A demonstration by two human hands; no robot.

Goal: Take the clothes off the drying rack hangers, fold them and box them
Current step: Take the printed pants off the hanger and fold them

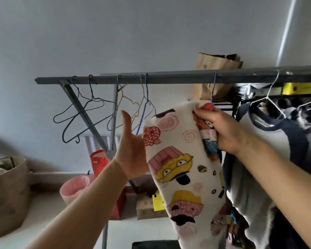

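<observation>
So the right hand [221, 128] has a proper grip on the cartoon-print garment [181, 164], fingers curled over its top right edge, bunching the fabric right below the dark rail [151, 79] of the drying rack. That garment is white with pink and yellow cupcake-looking characters all over it, and it hangs down the middle of the view from a thin purple hanger [213, 87] hooked over the rail, though most of that hanger is hidden by the fabric. The left hand [131, 146] is open, thumb sticking up, fingers straight, with its palm against the garment's left edge; the fingertips are tucked behind the cloth so I can't see exactly what they're doing back there. Off to the left on the same rail there's a bunch of empty wire hangers [90, 114], some dark, some silvery, one blue. On the right a white hanger [269, 97] carries a grey top with navy trim [276, 133], hanging just beside the cartoon one. A brown paper bag [215, 63] sits up behind the rail. Lower left, a big tan basket [5, 193] is near the camera, with a pink bin [74, 187] and a red bag [99, 162] farther back by the wall.
</observation>
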